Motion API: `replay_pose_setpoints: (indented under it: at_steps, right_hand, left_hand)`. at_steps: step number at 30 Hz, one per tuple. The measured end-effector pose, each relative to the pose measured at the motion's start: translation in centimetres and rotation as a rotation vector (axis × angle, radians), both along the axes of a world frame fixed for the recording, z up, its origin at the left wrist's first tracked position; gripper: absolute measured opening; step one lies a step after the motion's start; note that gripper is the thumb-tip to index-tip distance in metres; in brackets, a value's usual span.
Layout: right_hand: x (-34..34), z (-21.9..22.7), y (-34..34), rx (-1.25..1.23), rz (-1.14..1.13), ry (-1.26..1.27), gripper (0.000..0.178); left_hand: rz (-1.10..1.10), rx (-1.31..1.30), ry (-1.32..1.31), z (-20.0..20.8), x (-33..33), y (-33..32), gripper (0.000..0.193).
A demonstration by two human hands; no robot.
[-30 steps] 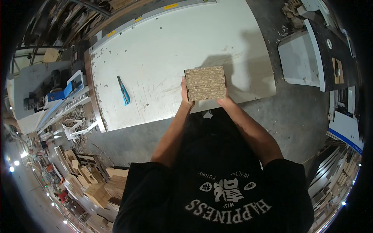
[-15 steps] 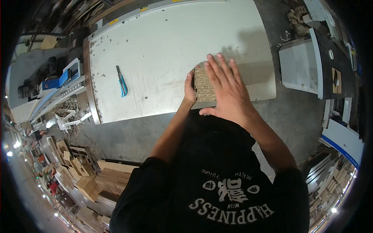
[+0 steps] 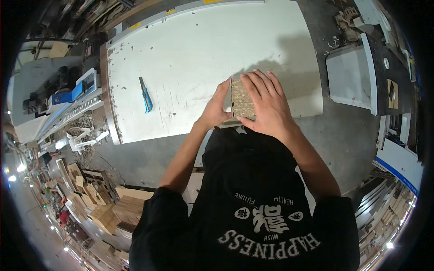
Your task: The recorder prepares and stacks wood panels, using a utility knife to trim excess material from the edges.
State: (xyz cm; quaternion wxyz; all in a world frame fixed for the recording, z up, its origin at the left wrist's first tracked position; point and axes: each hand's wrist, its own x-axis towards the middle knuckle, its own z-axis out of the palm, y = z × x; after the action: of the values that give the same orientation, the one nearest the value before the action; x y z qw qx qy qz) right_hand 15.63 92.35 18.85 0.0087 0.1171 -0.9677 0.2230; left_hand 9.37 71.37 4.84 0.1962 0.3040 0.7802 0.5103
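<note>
A stack of particleboard strips [image 3: 242, 100], rough brown with edges up, stands near the front edge of a white worktable [image 3: 190, 81]. My left hand [image 3: 217, 105] grips its left side, fingertips at the far corner and thumb at the near corner. My right hand [image 3: 270, 103] lies over the right part of the stack, its fingers bent toward the far edge and its thumb at the near edge. The stack's right end is hidden under that hand. Away to the left on the table lies a blue utility knife [image 3: 146, 98], blade end pointing away from me.
Small dark chips dot the table, mostly at its left. A pale rail [image 3: 158, 18] runs along the far edge. Right of the table stands a grey-white cabinet [image 3: 350, 74]. Wooden boards [image 3: 113, 212] are piled on the floor at lower left.
My left hand has shifted from flat along the stack's side to a thumb-and-finger grip on its corners. My right hand's spread fingers have come lower and curled over the stack.
</note>
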Motion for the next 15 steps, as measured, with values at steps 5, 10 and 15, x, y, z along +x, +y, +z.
replay_pose_setpoints:
  at_steps: [5, 10, 15]
  right_hand:
    - [2.5, -1.3, 3.6, -0.17, -0.035, 0.016, 0.136]
    - [6.1, -14.1, 7.7, -0.571, -0.233, -0.124, 0.147]
    - [5.7, -22.6, 3.8, -0.891, -0.175, -0.256, 0.144]
  left_hand:
    - [0.045, -0.057, -0.083, -0.7, 0.1, -0.3, 0.107]
    - [0.004, -0.052, -0.051, -1.0, 0.3, 0.3, 0.104]
    - [-0.023, -0.109, -0.227, -4.7, 0.5, -0.8, 0.104]
